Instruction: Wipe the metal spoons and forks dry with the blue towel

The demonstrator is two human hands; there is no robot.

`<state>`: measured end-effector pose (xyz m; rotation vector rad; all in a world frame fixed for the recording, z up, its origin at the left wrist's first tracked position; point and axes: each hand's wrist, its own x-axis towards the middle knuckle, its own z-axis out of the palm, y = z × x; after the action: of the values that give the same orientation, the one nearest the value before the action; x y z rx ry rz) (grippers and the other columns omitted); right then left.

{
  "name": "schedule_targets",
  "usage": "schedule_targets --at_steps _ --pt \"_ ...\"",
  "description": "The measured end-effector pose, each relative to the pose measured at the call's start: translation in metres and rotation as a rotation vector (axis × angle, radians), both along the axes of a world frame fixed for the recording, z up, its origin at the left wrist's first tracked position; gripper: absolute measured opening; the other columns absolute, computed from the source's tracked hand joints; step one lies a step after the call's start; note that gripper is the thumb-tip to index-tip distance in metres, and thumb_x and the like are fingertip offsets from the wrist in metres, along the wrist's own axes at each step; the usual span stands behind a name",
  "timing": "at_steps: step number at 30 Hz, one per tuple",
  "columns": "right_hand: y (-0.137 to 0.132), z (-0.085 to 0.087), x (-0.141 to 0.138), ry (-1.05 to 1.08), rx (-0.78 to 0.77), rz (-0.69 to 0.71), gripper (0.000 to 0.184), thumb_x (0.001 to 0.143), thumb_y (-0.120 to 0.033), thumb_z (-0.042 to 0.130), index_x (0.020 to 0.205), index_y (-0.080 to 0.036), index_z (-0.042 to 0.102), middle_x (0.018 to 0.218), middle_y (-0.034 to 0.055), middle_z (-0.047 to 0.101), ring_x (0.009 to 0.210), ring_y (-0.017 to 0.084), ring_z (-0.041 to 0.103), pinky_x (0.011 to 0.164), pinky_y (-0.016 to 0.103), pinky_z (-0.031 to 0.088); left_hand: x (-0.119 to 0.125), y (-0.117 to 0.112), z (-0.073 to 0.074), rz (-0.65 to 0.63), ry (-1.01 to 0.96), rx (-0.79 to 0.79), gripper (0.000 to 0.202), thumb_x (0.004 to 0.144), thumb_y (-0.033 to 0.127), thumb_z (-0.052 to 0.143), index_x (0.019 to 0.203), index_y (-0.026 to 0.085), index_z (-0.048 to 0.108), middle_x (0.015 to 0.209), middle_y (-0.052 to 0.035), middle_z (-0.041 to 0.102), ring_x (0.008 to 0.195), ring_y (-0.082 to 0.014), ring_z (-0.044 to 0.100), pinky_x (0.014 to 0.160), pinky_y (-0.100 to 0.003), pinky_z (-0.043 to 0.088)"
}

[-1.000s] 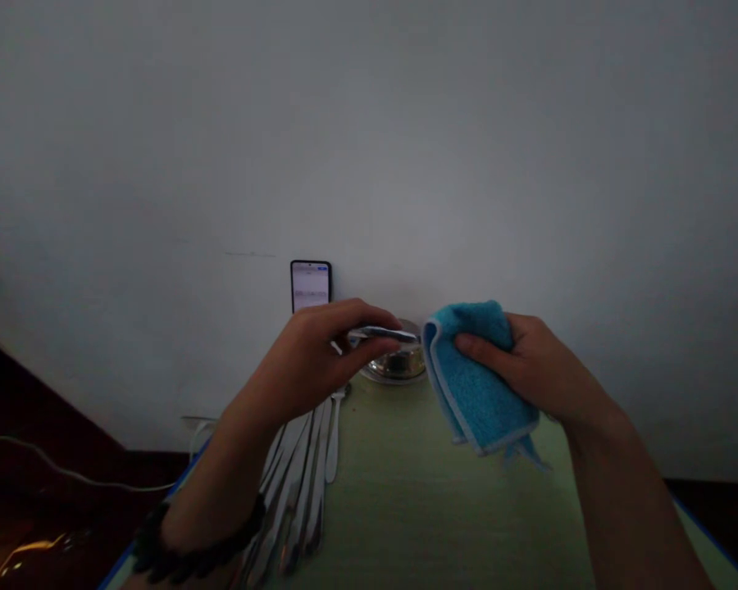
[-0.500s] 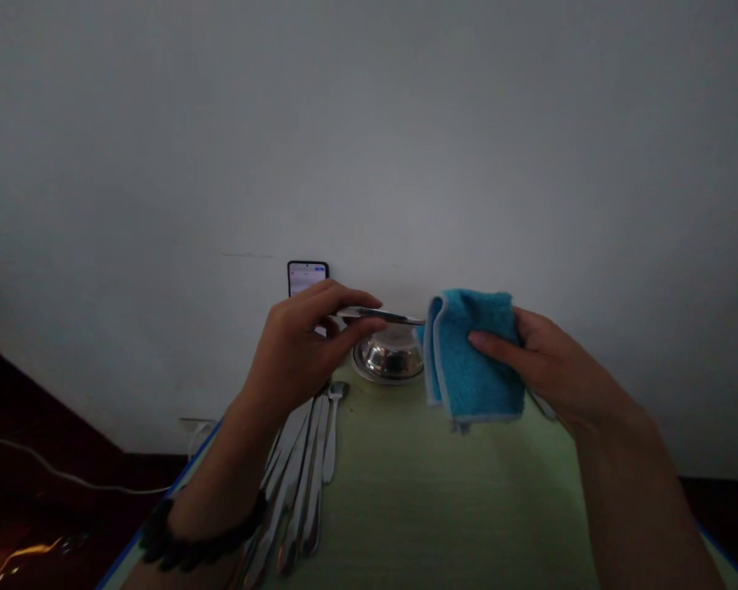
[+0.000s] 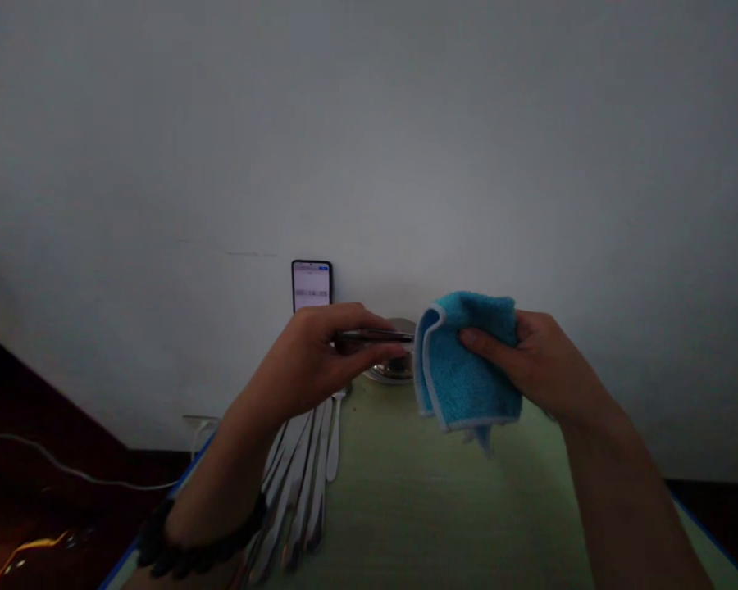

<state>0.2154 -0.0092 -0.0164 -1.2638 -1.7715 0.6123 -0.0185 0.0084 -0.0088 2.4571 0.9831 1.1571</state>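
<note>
left hand (image 3: 311, 356) pinching a metal utensil (image 3: 375, 336) | right hand (image 3: 544, 356) clutching a blue cloth (image 3: 473, 381) at the utensil's far end | left's dipped a bit, covering more of the metal bowl (image 3: 397, 370) behind it; looks mid-job

Dim light, soft detail, lit phone screen (image 3: 312, 285)

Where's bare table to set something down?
Free: the tabletop between the cutlery and right forearm, nearer than the cloth. Crowded: left, with cutlery and left forearm; far end, around the bowl. Beyond the right hand: hidden.
</note>
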Motion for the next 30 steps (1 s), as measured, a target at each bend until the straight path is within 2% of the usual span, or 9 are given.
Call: schedule_targets --at_steps 4,6,8,11,18,23,27,30 --pt "-0.001 -0.003 0.009 0.012 -0.119 0.18 0.027 0.08 -0.04 0.055 0.089 -0.016 0.065 0.075 0.0024 0.067 0.067 0.017 0.062 0.056 0.026 0.051 -0.002 0.003 -0.002 -0.03 -0.013 -0.072 0.02 0.076 0.036 0.062 0.085 0.02 0.068 0.073 -0.0005 0.07 0.061 -0.0118 0.062 0.054 -0.019 0.048" --pt "-0.002 -0.004 0.012 0.004 -0.149 0.327 0.029 0.081 -0.033 0.055 0.105 -0.019 0.063 0.093 0.0037 0.068 0.085 0.02 0.064 0.07 0.03 0.052 -0.003 0.004 -0.003 -0.064 -0.017 -0.159 0.019 0.076 0.035 0.063 0.086 0.02 0.068 0.07 -0.0001 0.069 0.06 -0.0122 0.062 0.052 -0.018 0.048" --pt "-0.003 -0.002 0.011 0.006 -0.145 0.461 0.036 0.082 -0.026 0.055 0.117 -0.023 0.056 0.111 0.003 0.064 0.101 0.02 0.059 0.084 0.032 0.048 -0.004 0.005 -0.004 -0.099 -0.032 -0.232 0.018 0.075 0.033 0.063 0.086 0.02 0.067 0.069 0.0002 0.069 0.06 -0.0127 0.063 0.051 -0.019 0.048" --pt "-0.004 0.002 0.006 -0.017 -0.135 0.536 0.039 0.082 -0.021 0.054 0.12 -0.027 0.054 0.116 0.0001 0.062 0.103 0.017 0.058 0.088 0.029 0.046 -0.003 0.004 -0.003 -0.121 -0.055 -0.273 0.015 0.074 0.03 0.065 0.084 0.019 0.067 0.067 0.0005 0.069 0.059 -0.0128 0.063 0.05 -0.018 0.048" --pt "-0.002 0.006 -0.002 -0.156 -0.062 0.385 0.03 0.08 -0.03 0.056 0.11 -0.028 0.062 0.104 -0.0011 0.067 0.092 0.017 0.062 0.079 0.029 0.049 -0.002 0.001 0.001 -0.078 -0.028 -0.191 0.013 0.074 0.027 0.066 0.083 0.019 0.069 0.068 0.0009 0.07 0.061 -0.012 0.064 0.053 -0.017 0.05" --pt "-0.002 0.003 -0.004 -0.2 -0.031 0.212 0.02 0.078 -0.036 0.058 0.087 -0.022 0.068 0.075 -0.0024 0.068 0.068 0.015 0.061 0.058 0.025 0.047 -0.001 -0.001 0.001 -0.046 -0.071 -0.161 0.016 0.074 0.029 0.066 0.085 0.018 0.068 0.071 0.0005 0.071 0.058 -0.0125 0.066 0.051 -0.017 0.051" --pt "0.002 -0.001 -0.009 -0.157 0.036 0.121 0.028 0.079 -0.043 0.055 0.07 -0.018 0.064 0.06 -0.003 0.059 0.055 0.011 0.053 0.046 0.021 0.041 0.0 -0.003 0.002 0.013 -0.139 -0.108 0.017 0.071 0.029 0.068 0.084 0.018 0.068 0.073 0.0005 0.072 0.06 -0.0122 0.067 0.053 -0.015 0.051" --pt "0.006 -0.003 -0.011 -0.026 0.051 0.033 0.033 0.08 -0.047 0.051 0.069 -0.017 0.061 0.058 -0.0021 0.057 0.051 0.011 0.051 0.044 0.021 0.04 0.002 -0.005 0.003 0.069 -0.182 -0.09 0.02 0.07 0.03 0.069 0.086 0.017 0.068 0.074 -0.0003 0.072 0.063 -0.0132 0.068 0.053 -0.015 0.051"
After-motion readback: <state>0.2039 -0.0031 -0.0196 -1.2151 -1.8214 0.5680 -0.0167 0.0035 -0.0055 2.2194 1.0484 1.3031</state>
